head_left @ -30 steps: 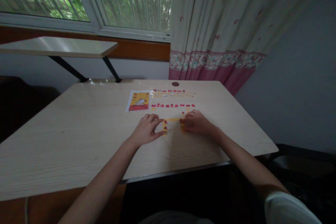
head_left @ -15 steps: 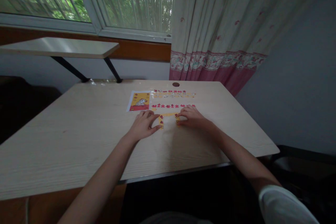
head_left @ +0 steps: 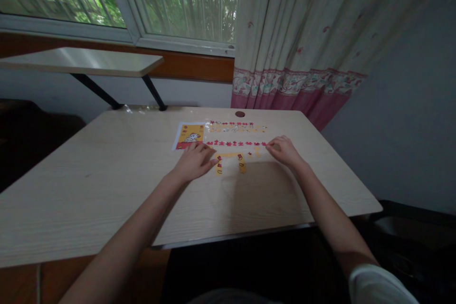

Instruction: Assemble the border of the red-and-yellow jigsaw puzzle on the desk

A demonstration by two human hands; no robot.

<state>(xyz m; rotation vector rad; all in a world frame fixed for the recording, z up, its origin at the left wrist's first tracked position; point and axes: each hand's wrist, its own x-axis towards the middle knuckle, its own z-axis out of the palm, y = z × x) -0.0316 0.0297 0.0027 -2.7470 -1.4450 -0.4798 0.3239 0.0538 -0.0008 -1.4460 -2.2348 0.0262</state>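
Note:
A partly joined jigsaw puzzle lies on the desk: a yellow top strip (head_left: 231, 155) with a left side (head_left: 219, 165) and a right side (head_left: 242, 164) running down from it. My left hand (head_left: 194, 164) rests beside the left side, thumb and fingers apart, the thumb tip at its edge. Farther right, my right hand (head_left: 285, 152) has its fingertips drawn together at the right end of a row of red puzzle pieces (head_left: 235, 144), on the last red piece. Loose yellow pieces (head_left: 257, 152) lie between that hand and the joined part.
Behind my left hand lies a picture sheet (head_left: 190, 134) with a white animal on yellow and red. More rows of loose pieces (head_left: 231, 127) are at the back, near a round cable hole (head_left: 240, 114). A raised shelf (head_left: 81, 62) stands at the desk's back left.
My right hand has left the right side of the joined puzzle and moved right and away to the red row's end, uncovering loose yellow pieces. My left hand has barely shifted.

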